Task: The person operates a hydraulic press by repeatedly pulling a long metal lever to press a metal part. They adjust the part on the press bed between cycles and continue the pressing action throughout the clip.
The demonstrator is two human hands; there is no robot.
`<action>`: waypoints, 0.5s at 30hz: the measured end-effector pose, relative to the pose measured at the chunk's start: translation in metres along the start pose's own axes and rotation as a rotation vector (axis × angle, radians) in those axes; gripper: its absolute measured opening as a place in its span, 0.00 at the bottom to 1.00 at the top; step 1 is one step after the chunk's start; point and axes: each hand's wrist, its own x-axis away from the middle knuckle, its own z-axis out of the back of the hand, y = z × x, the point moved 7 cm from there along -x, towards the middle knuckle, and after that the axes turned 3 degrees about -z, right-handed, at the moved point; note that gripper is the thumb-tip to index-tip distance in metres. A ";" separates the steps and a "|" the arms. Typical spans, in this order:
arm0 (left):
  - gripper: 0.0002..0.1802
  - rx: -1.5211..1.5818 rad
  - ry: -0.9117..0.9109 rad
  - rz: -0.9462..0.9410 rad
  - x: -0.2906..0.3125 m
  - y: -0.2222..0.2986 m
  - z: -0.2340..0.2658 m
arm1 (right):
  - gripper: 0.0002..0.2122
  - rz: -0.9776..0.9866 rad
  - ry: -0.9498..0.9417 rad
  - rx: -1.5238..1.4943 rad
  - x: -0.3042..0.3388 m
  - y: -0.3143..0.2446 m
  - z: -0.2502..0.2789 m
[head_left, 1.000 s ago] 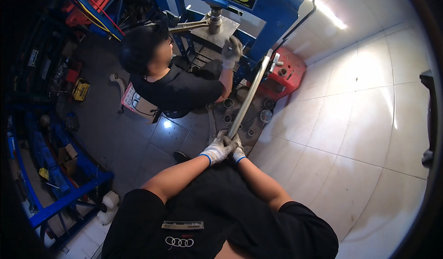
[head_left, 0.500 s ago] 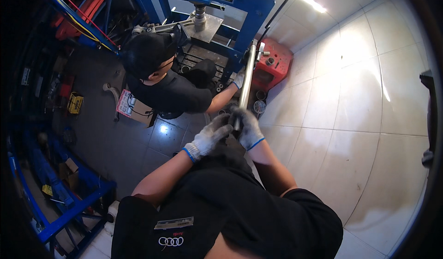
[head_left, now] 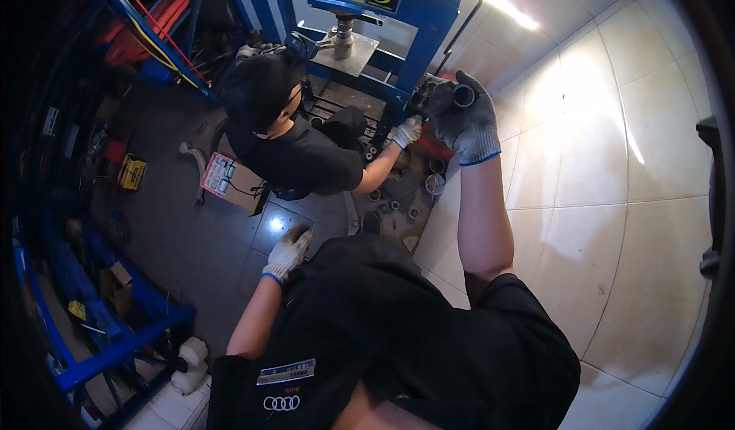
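Raised at the right, my right hand [head_left: 468, 127], in a grey work glove, is closed around a metal tube [head_left: 463, 95]. Its round open end shows at the top of the hand, and the rest of its length is hidden. My left hand [head_left: 287, 254], also gloved, hovers low by my left side with its fingers loosely bent and nothing seen in it. Beyond my hands stands a blue shop press [head_left: 429, 28]. Its ram [head_left: 344, 32] stands over a metal arm [head_left: 328, 43] on a steel plate [head_left: 360, 56].
A crouching co-worker [head_left: 291, 150] has a gloved hand [head_left: 407, 132] beside the press's lower right. Rings and sleeves [head_left: 394, 206] lie on the floor near a red box [head_left: 436, 145]. At left are a cardboard box [head_left: 237, 186], a curved metal arm [head_left: 191, 158] and a blue frame [head_left: 130, 346].
My right hand has risen away from me with the tube, which now points end-on. My left hand has let go of it and dropped to the left. The co-worker's gloved hand shows more fully.
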 end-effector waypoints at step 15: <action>0.24 -0.120 -0.006 0.530 0.136 -0.418 -0.047 | 0.12 0.036 0.049 0.040 -0.005 0.005 0.004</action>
